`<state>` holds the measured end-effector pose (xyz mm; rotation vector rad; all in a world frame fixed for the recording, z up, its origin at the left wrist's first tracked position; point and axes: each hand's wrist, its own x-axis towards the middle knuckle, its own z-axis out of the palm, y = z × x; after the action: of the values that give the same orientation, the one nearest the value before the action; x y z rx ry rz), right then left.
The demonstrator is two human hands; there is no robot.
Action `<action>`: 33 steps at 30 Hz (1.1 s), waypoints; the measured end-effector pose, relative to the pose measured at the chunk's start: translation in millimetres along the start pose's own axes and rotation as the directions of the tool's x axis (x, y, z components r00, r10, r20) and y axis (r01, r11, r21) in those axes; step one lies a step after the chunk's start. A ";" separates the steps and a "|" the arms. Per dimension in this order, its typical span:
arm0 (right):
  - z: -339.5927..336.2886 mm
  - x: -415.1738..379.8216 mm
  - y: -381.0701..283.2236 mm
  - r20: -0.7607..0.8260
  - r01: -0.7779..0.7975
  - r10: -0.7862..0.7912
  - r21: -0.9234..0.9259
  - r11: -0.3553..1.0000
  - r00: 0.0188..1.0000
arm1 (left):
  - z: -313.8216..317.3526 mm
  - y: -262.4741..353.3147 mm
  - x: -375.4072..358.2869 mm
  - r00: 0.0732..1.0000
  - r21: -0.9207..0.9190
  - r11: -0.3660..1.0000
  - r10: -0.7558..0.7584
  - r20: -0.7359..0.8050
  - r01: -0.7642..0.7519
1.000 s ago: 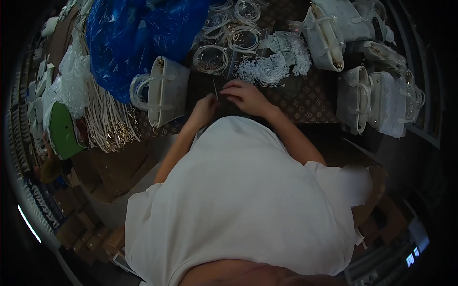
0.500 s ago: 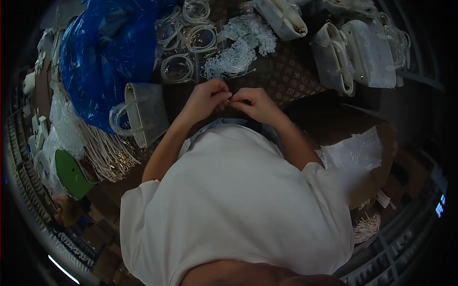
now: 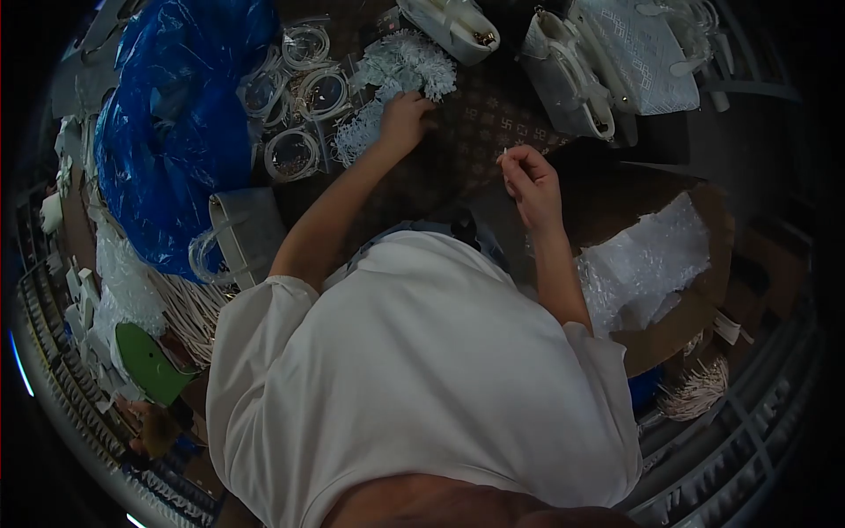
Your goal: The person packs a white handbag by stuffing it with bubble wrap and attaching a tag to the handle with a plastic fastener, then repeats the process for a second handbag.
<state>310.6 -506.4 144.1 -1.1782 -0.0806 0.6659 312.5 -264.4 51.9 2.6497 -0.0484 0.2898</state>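
Observation:
My left hand [image 3: 406, 122] is at the lower edge of a pile of white tags and strings [image 3: 411, 63]. Its fingers are bent, with a gap showing between them; I cannot see anything held there. Looped white strings [image 3: 356, 135] lie just left of that wrist. Farther right, my right hand [image 3: 533, 183] is raised over the dark patterned cloth, closed in a pinch. A tiny white piece [image 3: 504, 152] sticks out at its fingertips, too small to name.
Bagged coils of white cord [image 3: 291, 155] lie left of the tags, beside a blue plastic bag [image 3: 180, 114]. White handbags [image 3: 563, 84] stand at the back right, and another handbag [image 3: 249, 231] at the left. Bubble wrap [image 3: 656, 260] sits in an open cardboard box [image 3: 717, 264] at right.
My hands were together in front of my body and are now apart. The left has reached forward to the tag pile; the right has moved right, still pinching. The whole view has shifted slightly.

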 end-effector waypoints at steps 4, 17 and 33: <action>12.5 8.9 5.0 -0.068 -0.027 0.019 -0.118 0.993 0.998 | -36.0 -11.5 -4.4 0.970 -0.298 0.930 -0.238 -0.043 0.215; 90.7 49.3 9.9 0.219 0.059 0.019 -0.343 0.938 0.976 | -70.1 -24.5 -237.1 0.097 -0.957 -0.185 -0.973 0.210 0.224; 171.3 45.8 47.8 0.450 0.058 0.185 -0.474 0.879 0.874 | -87.6 -52.7 -221.0 0.826 0.008 0.826 -0.564 -0.016 0.564</action>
<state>259.1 -330.7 158.8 -1.4632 -0.6679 1.0333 83.9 -180.9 57.1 2.5283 0.7357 0.1025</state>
